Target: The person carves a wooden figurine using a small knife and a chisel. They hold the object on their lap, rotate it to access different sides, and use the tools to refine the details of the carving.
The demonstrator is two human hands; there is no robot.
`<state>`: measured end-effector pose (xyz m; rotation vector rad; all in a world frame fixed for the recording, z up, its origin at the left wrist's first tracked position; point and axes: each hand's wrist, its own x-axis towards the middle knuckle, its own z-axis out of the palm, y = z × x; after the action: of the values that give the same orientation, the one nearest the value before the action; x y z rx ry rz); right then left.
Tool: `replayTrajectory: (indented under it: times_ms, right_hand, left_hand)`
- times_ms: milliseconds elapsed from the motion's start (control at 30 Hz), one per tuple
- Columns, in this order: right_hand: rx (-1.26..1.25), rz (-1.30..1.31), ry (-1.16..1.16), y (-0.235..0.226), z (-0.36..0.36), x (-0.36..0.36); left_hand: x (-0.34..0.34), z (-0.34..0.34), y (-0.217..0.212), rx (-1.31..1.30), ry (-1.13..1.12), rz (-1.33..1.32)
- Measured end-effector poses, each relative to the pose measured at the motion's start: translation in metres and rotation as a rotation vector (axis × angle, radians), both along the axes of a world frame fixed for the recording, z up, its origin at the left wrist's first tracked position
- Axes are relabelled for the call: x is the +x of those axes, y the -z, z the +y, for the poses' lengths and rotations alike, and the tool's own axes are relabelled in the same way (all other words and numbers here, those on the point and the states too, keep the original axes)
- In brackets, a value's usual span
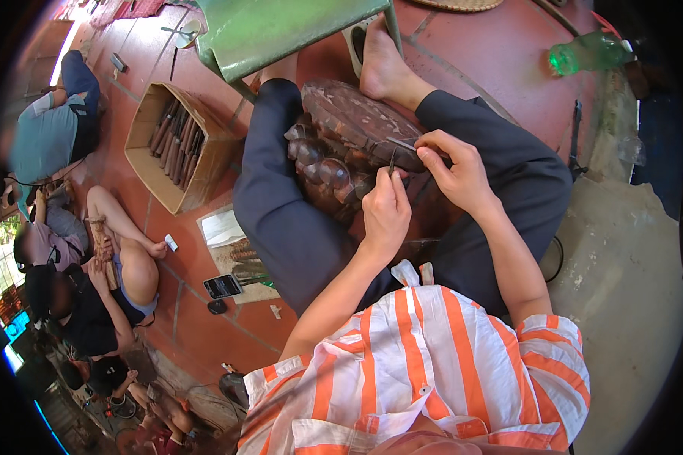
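A dark reddish-brown carved wooden piece point(364, 125) lies between my legs, with rounded knobs along its left side and a flatter, oval part at the far side. Over its near right edge, my left hand point(387, 212) pinches a thin dark pointed tool point(392, 161) that sticks up from the fingertips. Just to the right, my right hand point(457, 173) is closed on a thin grey flat strip point(401, 144), which points left toward the tool's tip. Whether strip and tool touch, I cannot tell. Fingers hide the strip's rear end.
Left of my leg stands a cardboard box point(138, 152) of wooden-handled tools. Nearby lie a phone point(222, 286) and more tools point(247, 262). Beyond my feet is a green plastic stool point(296, 38); far right, a green bottle point(588, 54). Other people point(91, 311) sit at left.
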<state>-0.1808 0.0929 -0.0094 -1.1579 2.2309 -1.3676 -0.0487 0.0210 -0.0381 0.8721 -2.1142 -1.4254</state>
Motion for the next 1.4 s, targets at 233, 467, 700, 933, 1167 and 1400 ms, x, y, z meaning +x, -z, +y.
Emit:
replayTrajectory:
  times_ms: [233,467,700,933,1167,1400]
  right_hand:
    - [0.003,0.152,-0.058,-0.002,0.013,0.011]
    - [0.002,0.162,-0.092,0.000,0.015,0.013]
    - [0.030,0.183,-0.045,-0.005,0.008,0.016]
    - [0.025,0.165,0.004,-0.001,-0.005,0.005]
    - [-0.051,0.065,0.009,0.002,-0.003,0.001]
    - [-0.043,0.227,-0.042,-0.001,0.013,0.020]
  left_hand:
    - [-0.001,0.001,0.001,0.014,0.000,0.004]
    - [0.000,0.001,0.005,0.000,0.003,-0.025]
    - [-0.003,0.004,0.001,-0.060,-0.039,-0.016]
    - [-0.004,0.005,0.001,-0.047,-0.033,-0.001]
    - [-0.004,0.004,0.003,-0.082,-0.038,0.013]
    - [-0.004,0.002,0.005,-0.142,-0.033,0.045]
